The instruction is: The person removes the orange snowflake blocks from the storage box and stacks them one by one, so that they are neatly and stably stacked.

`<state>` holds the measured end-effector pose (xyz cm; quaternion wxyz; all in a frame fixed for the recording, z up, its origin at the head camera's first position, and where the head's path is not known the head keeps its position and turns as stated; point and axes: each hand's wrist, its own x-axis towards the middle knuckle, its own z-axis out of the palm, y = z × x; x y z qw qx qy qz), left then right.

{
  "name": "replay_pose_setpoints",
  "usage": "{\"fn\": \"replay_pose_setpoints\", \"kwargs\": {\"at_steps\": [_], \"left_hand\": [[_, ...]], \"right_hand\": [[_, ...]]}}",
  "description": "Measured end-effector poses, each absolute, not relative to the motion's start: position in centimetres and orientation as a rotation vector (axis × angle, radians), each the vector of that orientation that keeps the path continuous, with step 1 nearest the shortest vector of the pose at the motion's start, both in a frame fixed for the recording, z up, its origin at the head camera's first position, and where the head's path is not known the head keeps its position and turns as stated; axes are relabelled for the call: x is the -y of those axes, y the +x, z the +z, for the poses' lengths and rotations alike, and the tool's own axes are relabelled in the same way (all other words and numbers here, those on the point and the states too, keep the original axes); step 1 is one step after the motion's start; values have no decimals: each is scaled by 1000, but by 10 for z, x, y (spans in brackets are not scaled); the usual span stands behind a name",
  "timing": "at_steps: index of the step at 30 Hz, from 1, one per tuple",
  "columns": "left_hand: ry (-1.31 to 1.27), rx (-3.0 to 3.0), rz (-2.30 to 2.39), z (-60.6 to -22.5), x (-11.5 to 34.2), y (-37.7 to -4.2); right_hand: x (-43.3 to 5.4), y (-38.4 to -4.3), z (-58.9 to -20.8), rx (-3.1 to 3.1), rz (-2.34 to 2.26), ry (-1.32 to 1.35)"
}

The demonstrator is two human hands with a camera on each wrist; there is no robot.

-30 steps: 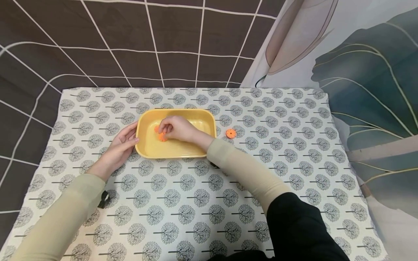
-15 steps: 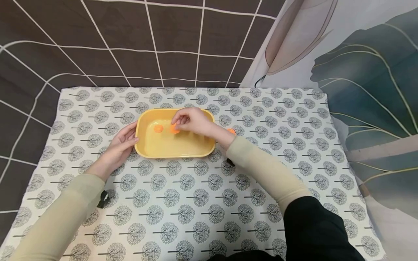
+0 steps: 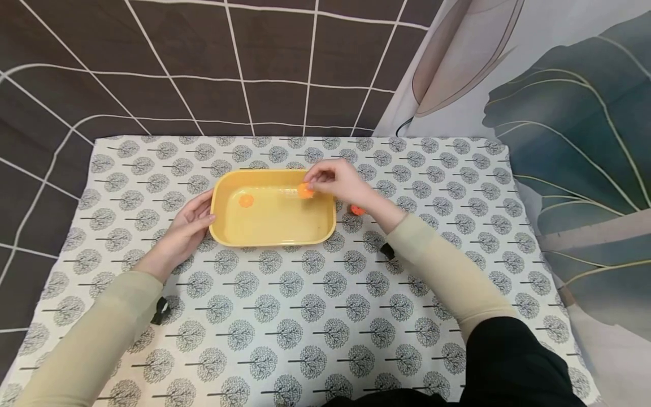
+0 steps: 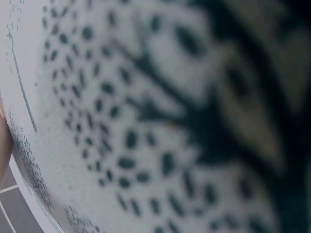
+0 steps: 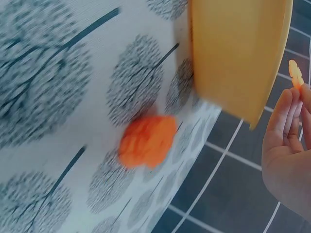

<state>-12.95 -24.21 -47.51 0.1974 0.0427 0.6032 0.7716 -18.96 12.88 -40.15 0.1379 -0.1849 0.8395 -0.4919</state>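
Observation:
In the head view, a yellow plastic tub [image 3: 269,236] stands on the cloth. My left hand [image 3: 187,226] rests against its left side, thumb at the rim, fingers along the outer wall; some fingertips are hidden. Over the tub's right end, my right hand [image 3: 338,181] pinches an orange flower-shaped slice [image 3: 305,191], resembling a carrot slice, between thumb and fingers. A second orange slice [image 3: 246,200] lies inside the tub at the left. Outside, to the right of the tub, a thicker orange scalloped piece [image 5: 147,141] sits on the cloth, partly hidden by my right wrist in the head view.
A white cloth with black tree prints [image 3: 315,333] covers the table. Behind it hangs a dark sheet with white grid lines [image 3: 274,56]. A patterned curtain [image 3: 574,141] hangs at the right. The left wrist view shows mostly blurred cloth.
My right hand has lifted one orange slice from beside the other in the tub and carried it rightward to the right end. My left hand and the tub have hardly moved.

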Motion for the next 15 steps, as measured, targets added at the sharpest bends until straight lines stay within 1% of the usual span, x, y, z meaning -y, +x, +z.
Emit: {"fn": "replay_pose_setpoints", "kwargs": {"at_steps": [15], "left_hand": [[130, -1683, 2162, -477, 243, -131]], "right_hand": [[-196, -177, -411, -2437, -1472, -259]]}}
